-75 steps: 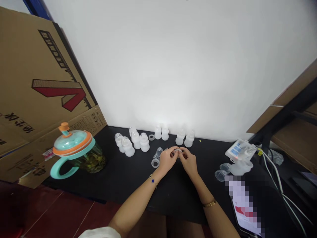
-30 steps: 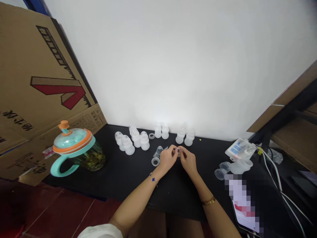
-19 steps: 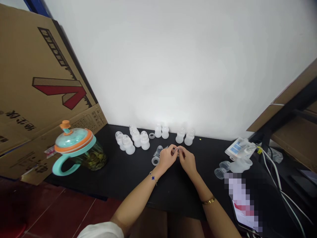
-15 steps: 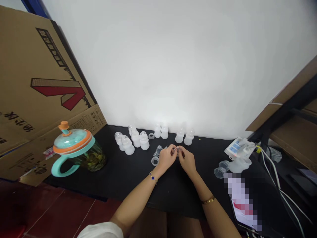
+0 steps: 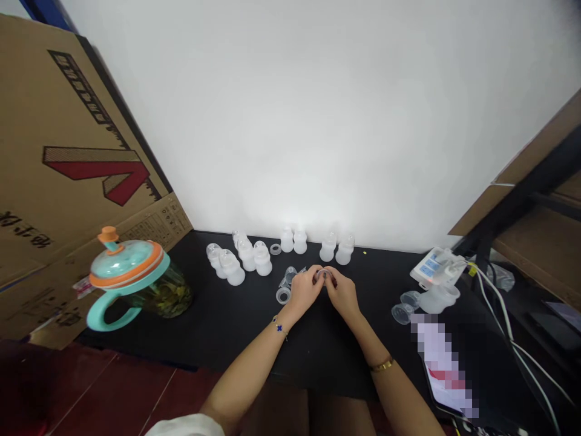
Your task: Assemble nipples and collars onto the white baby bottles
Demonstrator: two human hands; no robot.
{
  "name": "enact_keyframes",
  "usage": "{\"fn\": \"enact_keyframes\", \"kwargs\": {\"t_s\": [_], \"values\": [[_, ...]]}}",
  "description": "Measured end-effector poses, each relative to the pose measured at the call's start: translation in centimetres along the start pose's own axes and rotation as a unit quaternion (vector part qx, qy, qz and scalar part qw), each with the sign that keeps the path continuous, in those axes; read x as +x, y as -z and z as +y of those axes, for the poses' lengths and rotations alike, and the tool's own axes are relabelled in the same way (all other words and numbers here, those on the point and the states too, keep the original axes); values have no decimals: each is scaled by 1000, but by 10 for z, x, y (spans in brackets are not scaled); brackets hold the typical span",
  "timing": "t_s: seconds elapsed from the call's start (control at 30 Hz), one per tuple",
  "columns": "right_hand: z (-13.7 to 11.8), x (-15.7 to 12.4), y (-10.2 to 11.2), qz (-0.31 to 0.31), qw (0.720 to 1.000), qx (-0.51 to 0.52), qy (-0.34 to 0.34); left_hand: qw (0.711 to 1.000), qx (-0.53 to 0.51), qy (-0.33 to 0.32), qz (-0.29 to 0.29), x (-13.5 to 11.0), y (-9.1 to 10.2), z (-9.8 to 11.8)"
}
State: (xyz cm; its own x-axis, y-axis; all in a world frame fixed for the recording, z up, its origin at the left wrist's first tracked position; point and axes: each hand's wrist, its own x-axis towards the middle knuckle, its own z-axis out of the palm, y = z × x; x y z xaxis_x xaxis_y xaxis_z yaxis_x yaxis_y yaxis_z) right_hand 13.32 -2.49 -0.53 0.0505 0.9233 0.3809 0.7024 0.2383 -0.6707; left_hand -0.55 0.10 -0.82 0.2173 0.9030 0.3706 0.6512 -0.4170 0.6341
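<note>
My left hand point(image 5: 305, 289) and my right hand point(image 5: 342, 292) meet over the black table point(image 5: 236, 327), fingertips pinched together on one small clear plastic part point(image 5: 324, 274). Just left of my left hand lie a clear ring point(image 5: 283, 295) and another small clear piece point(image 5: 288, 275). Behind them, along the wall, stand several small white bottles: a cluster point(image 5: 236, 260) at the left, a pair point(image 5: 293, 240) in the middle, and a pair point(image 5: 336, 248) at the right. A loose ring point(image 5: 275, 249) lies between the groups.
A teal and orange lidded jug point(image 5: 134, 280) stands at the table's left, in front of a leaning cardboard box point(image 5: 59, 163). At the right are clear cups point(image 5: 403, 307), a white device with cables point(image 5: 438, 272), a phone point(image 5: 447, 375) and a dark shelf frame point(image 5: 521, 206).
Both hands stay pinched on the small clear part in the same spot. Only the camera view has drifted slightly; nothing on the table moved.
</note>
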Motion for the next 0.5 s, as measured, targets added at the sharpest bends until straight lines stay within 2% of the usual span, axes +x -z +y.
{"fn": "enact_keyframes", "kwargs": {"t_s": [0.3, 0.5], "values": [[-4, -1, 2, 3, 999, 38, -24, 1000, 3, 10, 28, -4, 5, 9], [-2, -1, -2, -7, 998, 51, -23, 999, 9, 41, 15, -2, 6, 9]]}}
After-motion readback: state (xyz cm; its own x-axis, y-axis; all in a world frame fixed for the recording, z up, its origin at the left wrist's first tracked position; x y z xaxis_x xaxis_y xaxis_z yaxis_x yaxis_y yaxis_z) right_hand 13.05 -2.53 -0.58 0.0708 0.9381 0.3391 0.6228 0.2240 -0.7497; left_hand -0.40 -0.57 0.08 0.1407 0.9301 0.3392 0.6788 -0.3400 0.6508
